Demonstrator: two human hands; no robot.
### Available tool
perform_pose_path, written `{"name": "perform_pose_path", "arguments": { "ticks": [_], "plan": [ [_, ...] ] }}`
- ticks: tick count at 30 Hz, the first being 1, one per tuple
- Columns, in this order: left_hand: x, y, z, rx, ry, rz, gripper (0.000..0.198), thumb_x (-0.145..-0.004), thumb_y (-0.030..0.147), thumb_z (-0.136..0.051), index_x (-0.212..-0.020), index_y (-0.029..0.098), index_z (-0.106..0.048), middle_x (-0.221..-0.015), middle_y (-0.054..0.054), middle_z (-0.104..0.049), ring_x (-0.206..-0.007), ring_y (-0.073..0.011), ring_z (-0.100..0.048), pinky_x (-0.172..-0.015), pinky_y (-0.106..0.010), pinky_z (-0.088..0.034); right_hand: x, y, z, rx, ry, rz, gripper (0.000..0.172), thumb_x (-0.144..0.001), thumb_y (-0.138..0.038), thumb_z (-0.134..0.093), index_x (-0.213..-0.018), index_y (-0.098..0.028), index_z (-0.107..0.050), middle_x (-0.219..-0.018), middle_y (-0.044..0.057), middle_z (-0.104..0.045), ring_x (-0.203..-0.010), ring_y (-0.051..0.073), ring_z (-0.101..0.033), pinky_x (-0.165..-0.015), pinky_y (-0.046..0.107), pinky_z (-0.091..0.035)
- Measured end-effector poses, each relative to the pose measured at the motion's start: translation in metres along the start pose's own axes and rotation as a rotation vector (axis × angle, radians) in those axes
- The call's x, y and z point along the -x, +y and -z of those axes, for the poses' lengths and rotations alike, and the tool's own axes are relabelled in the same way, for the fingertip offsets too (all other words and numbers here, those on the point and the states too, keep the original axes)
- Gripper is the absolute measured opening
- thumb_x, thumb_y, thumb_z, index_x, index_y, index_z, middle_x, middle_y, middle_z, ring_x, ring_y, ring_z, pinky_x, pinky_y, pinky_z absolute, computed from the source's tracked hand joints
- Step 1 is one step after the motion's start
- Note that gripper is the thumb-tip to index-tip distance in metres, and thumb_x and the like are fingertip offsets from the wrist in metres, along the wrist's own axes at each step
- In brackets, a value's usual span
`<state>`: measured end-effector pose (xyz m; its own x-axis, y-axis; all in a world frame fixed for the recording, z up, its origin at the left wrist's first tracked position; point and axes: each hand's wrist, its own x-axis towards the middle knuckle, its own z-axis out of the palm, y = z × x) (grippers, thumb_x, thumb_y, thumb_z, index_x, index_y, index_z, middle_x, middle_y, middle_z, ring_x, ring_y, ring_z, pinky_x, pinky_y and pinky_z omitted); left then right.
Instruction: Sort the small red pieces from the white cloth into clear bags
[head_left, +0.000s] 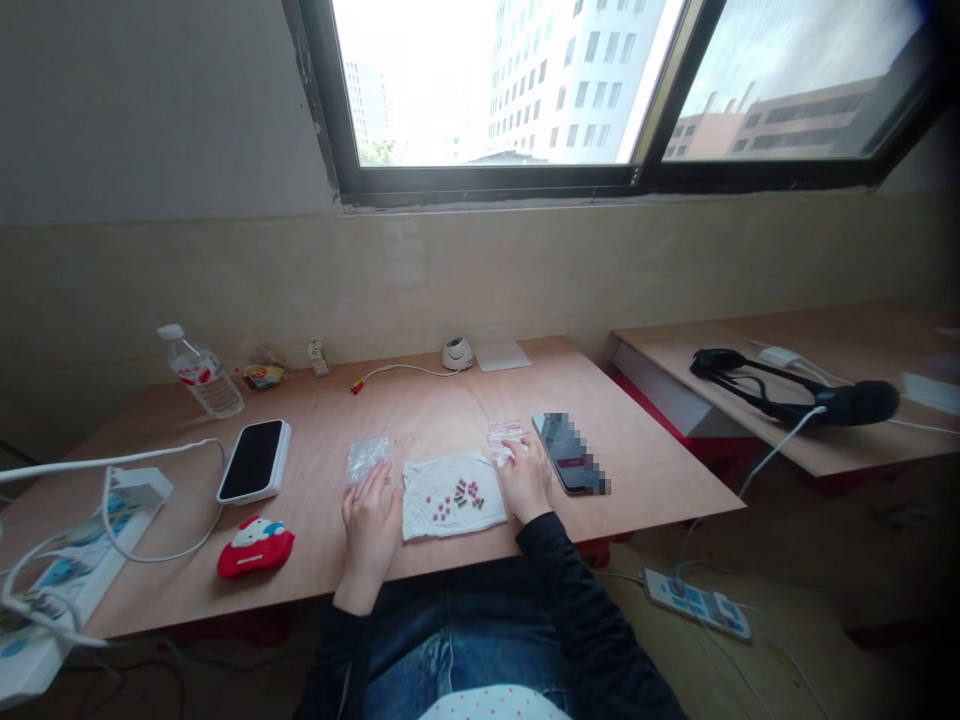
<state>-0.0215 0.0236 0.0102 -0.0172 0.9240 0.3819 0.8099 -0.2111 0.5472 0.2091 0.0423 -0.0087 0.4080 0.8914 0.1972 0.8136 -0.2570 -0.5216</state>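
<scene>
A white cloth [417, 500] lies on the table between my hands. Small reddish-pink pieces [442, 513] and darker, short cylinder-like pieces [479, 502] are scattered on it; they are too small to name surely. My left hand [370, 515] rests left of the cloth, fingers outstretched, its tips at the lower edge of a clear plastic bag [367, 457]. On the cloth's right side, my right hand [526, 482] lies with its fingers over a second small clear bag [504, 434] with reddish lines along its top. The fingers look apart and partly cover that bag.
A blurred-screen phone [559, 445] lies right of my right hand. To the left are a white device [255, 460], a red case [256, 550], a power strip [90, 550] with cables and a water bottle [204, 375]. A small camera [457, 353] stands behind.
</scene>
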Motion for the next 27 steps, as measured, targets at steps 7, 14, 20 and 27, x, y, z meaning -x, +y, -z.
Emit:
{"name": "perform_pose_path", "arguments": {
  "ticks": [7, 14, 20, 27],
  "plan": [
    [0.009, 0.026, -0.014, 0.09, -0.028, -0.159, 0.032, -0.084, 0.023, -0.048, -0.114, 0.018, -0.06, -0.124, -0.012, -0.06, -0.119, -0.0265, -0.052, -0.1, -0.046, -0.037, -0.013, 0.03, 0.015, 0.054, -0.085, -0.125, 0.023, -0.076, -0.018, -0.052, -0.092, -0.02, -0.068, -0.107, 0.013, -0.055, -0.1, 0.027, -0.053, -0.081, 0.033, -0.039],
    [0.016, 0.056, -0.008, 0.348, -0.138, -0.131, 0.022, -0.084, 0.025, -0.05, -0.102, 0.02, -0.062, -0.116, -0.009, -0.063, -0.112, -0.0237, -0.055, -0.097, -0.041, -0.04, -0.021, 0.041, 0.061, -0.205, -0.156, -0.073, 0.014, -0.072, -0.03, -0.058, -0.075, -0.02, -0.068, -0.077, 0.005, -0.066, -0.077, 0.02, -0.061, -0.068, 0.029, -0.042],
    [0.014, 0.098, 0.009, 0.6, -0.378, -0.012, 0.026, -0.088, 0.038, -0.046, -0.077, 0.018, -0.058, -0.079, -0.002, -0.062, -0.08, -0.0172, -0.058, -0.071, -0.027, -0.044, 0.0, 0.008, 0.096, -0.78, -0.252, 0.039, 0.028, -0.067, -0.042, -0.067, -0.073, -0.015, -0.066, -0.074, 0.007, -0.067, -0.065, 0.018, -0.059, -0.057, 0.028, -0.044],
    [0.007, 0.107, 0.021, 0.835, -0.386, 0.017, 0.026, -0.088, 0.036, -0.047, -0.072, 0.018, -0.052, -0.07, 0.002, -0.054, -0.072, -0.013, -0.052, -0.071, -0.024, -0.04, 0.042, -0.039, 0.108, -1.092, -0.594, 0.115, 0.03, -0.078, -0.044, -0.06, -0.081, -0.016, -0.07, -0.07, 0.003, -0.064, -0.061, 0.012, -0.055, -0.054, 0.024, -0.041]
  ]
}}
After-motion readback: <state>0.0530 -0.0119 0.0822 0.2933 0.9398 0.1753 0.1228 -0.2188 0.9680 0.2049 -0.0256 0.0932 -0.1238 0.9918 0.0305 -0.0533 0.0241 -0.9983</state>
